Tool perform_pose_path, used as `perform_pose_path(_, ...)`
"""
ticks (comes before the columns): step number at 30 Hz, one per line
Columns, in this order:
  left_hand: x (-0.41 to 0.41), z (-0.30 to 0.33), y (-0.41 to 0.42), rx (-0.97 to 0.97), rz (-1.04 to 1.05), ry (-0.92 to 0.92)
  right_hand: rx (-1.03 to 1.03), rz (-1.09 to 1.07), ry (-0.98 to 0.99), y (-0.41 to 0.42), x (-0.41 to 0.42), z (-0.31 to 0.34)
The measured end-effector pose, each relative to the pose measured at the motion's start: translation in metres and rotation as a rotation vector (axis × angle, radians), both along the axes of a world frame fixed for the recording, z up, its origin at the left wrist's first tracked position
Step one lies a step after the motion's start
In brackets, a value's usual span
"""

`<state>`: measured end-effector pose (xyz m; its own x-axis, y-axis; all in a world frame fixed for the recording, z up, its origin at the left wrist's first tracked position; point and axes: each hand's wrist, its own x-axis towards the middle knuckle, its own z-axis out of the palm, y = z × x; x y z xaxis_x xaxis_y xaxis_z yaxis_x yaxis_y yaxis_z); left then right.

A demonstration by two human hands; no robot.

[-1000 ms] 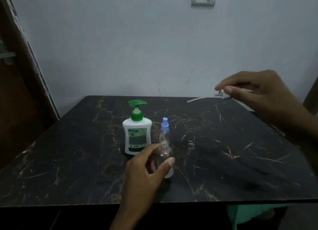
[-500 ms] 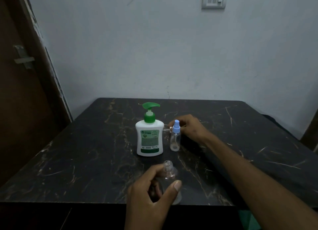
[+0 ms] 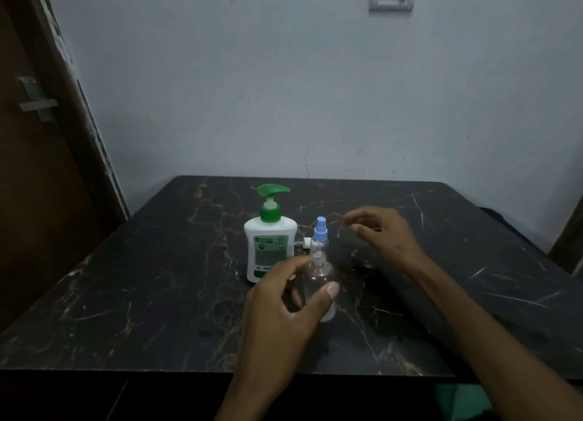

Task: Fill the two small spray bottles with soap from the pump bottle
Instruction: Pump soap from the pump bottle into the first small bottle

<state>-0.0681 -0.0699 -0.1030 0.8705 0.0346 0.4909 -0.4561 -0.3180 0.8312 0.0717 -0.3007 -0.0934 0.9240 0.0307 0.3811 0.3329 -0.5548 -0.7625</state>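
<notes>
On the marble table (image 3: 157, 294), two spray bottles and a pump bottle.
Your left hand (image 3: 280, 310) grips the uncapped, seemingly empty spray bottle (image 3: 318, 275); your right hand (image 3: 381, 234) hovers loose; the blue-capped spray bottle (image 3: 320, 236) and soap pump bottle (image 3: 269, 241) stand behind.

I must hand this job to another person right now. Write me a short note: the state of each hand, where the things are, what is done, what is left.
Left hand: grips the open spray bottle, upright on the table; its top is off.
Right hand: above the table, fingers loosely curled, holds nothing.
The removed spray top lies behind, between the pump bottle and the capped spray bottle with its blue top on.
Done: one bottle opened.
Left: both bottles look empty; pump soap into the open one, close it, then open, fill and close the second.
</notes>
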Motion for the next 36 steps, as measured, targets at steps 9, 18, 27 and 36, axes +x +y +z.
perform_pose_path(9,0.011,0.004,-0.019,0.017,0.036,-0.044,0.155,0.319,0.042,0.042,-0.15,0.005)
perform_pose_path(18,0.019,0.102,0.038,0.067,0.298,-0.312,0.172,0.074,-0.087,0.053,-0.138,-0.004)
perform_pose_path(27,0.17,0.164,0.024,0.647,0.383,0.092,-0.029,-0.097,-0.328,0.085,-0.098,0.004)
perform_pose_path(36,0.182,0.136,0.015,0.753,0.431,0.127,-0.004,-0.124,-0.385,0.091,-0.084,0.008)
